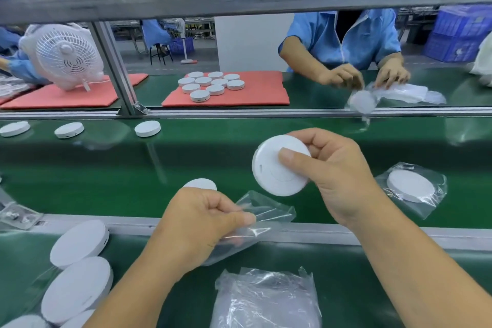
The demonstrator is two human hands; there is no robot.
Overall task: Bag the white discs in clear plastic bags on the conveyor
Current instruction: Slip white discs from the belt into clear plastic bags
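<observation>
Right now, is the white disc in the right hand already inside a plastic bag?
No, the right hand holds the white disc bare, while the left hand pinches the empty clear bag below it.

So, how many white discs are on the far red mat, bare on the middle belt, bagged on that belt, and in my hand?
Mat discs on the red mat: 10
Bare discs on the middle belt: 4, one half hidden behind the left hand, which pinches a clear bag
Bagged disc on that belt: 1
Held disc in the right hand: 1
Total: 16
</observation>
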